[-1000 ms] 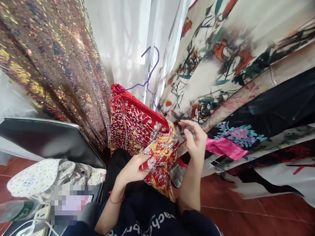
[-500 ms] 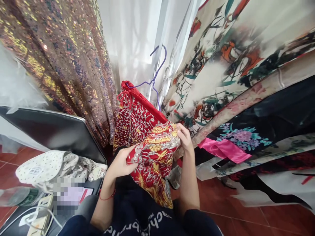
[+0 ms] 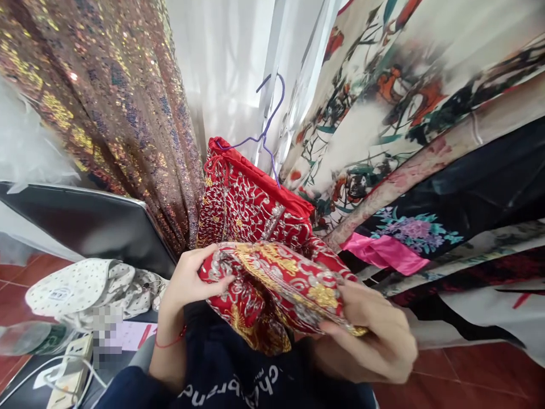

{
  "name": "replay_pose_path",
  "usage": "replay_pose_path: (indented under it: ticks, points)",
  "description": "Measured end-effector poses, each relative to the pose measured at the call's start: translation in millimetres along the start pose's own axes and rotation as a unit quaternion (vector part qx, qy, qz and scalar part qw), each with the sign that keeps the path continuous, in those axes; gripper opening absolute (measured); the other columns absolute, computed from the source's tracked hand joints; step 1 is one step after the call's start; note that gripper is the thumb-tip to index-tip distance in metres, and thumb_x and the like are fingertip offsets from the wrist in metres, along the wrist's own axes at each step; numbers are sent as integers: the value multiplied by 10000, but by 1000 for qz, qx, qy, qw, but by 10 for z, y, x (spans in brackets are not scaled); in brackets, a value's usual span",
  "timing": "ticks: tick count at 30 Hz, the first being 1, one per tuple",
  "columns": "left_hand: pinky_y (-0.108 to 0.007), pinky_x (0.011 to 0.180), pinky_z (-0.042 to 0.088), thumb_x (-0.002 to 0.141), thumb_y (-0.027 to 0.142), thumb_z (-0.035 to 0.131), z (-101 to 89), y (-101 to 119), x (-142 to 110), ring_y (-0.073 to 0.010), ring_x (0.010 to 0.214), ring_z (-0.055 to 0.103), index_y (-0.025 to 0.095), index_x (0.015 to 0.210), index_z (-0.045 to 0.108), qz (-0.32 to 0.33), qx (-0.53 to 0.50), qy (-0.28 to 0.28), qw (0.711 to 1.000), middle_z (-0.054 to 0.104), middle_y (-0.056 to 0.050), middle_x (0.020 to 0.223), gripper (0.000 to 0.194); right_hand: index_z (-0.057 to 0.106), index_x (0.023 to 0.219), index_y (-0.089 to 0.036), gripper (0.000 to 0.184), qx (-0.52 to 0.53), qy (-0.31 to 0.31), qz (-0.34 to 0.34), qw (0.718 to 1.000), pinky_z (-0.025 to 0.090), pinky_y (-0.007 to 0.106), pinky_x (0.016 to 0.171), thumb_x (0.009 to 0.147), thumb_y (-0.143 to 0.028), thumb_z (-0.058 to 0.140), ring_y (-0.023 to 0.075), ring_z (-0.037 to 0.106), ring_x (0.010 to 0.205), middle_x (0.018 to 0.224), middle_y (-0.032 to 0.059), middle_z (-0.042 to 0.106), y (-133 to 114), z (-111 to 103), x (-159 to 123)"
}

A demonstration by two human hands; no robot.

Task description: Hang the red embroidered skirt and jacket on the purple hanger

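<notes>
Our left hand point(image 3: 187, 281) and right hand point(image 3: 377, 329) were both clamped on a folded portion of the red embroidered garment point(image 3: 251, 196), held in front of us between the sequined cloth point(image 3: 128, 85) and the flower-printed cloth point(image 3: 383, 102). Behind the garment's red upper rim ran the arms of a purple hanger point(image 3: 264, 136), partly hidden from us. A clear bottle point(image 3: 36, 338) was blurred and cut off at left; we could not make out its contents. A spotted cap point(image 3: 68, 287) and power strip point(image 3: 70, 375) crowded the area nearby. Fabric hemmed us in on both sides; tiled floor point(image 3: 468, 372) showed at lower right. Blur softened our right fingers.
</notes>
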State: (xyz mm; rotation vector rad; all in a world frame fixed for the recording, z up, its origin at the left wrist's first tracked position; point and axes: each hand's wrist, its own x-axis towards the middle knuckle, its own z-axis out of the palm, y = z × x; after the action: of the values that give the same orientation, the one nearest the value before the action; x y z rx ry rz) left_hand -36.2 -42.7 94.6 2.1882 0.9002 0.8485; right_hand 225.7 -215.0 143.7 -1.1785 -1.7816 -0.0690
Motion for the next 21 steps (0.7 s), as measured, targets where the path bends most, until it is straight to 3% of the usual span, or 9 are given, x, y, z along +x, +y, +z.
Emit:
replay_pose_path:
  ticks: [3, 7, 10, 14, 16, 18, 21]
  points:
    - [-250, 684, 500, 733, 319, 625, -28, 33, 75, -170, 693, 680, 199, 886, 706, -5, 101, 21, 995, 743, -2, 795, 211, 410, 708, -233, 332, 55, -33, -22, 998, 264, 282, 530, 939, -245, 648, 108, 323, 539, 569, -63, 354, -131, 92, 128]
    - [-267, 756, 501, 704, 210, 518, -182, 16, 196, -195, 859, 720, 240, 897, 739, -13, 160, 95, 982, 777, 2, 938, 296, 466, 732, -225, 307, 58, 22, 2, 998, 308, 269, 551, 883, -239, 733, 96, 376, 541, 591, -67, 442, -87, 276, 254]
    - [-263, 693, 485, 676, 189, 527, -345, -35, 237, -177, 755, 692, 214, 884, 740, -21, 132, 189, 973, 760, 5, 847, 300, 531, 791, -223, 271, 27, 2, 58, 998, 404, 245, 605, 836, -298, 787, 102, 499, 599, 687, -51, 564, 213, 415, 361]
    - [-252, 625, 450, 643, 178, 557, -538, -52, 251, -154, 675, 642, 218, 927, 724, -32, 106, 282, 953, 733, 34, 791, 332, 620, 963, -205, 279, -41, -151, 173, 972, 476, 299, 784, 842, -412, 762, 185, 636, 858, 966, 39, 698, 802, 615, 430]
    - [-254, 657, 461, 637, 167, 559, -621, -40, 259, -165, 741, 675, 244, 966, 717, -34, 127, 282, 950, 753, 32, 846, 373, 626, 839, -196, 235, -23, -225, 168, 960, 475, 310, 773, 911, -415, 674, 186, 625, 805, 878, 37, 692, 1015, 707, 414]
    - [-254, 672, 470, 640, 173, 569, -705, -43, 272, -174, 791, 700, 261, 1044, 709, -42, 149, 250, 956, 771, 22, 905, 437, 618, 771, -197, 293, 28, -258, 131, 957, 481, 321, 794, 978, -399, 568, 183, 611, 782, 810, 34, 675, 1110, 761, 388]
    - [-253, 689, 490, 685, 208, 586, -842, -95, 316, -174, 810, 706, 241, 1071, 713, -31, 131, 163, 977, 775, 1, 939, 408, 674, 937, -204, 227, 135, -255, 75, 954, 493, 332, 850, 1002, -367, 530, 190, 630, 870, 875, 48, 697, 1088, 726, 367]
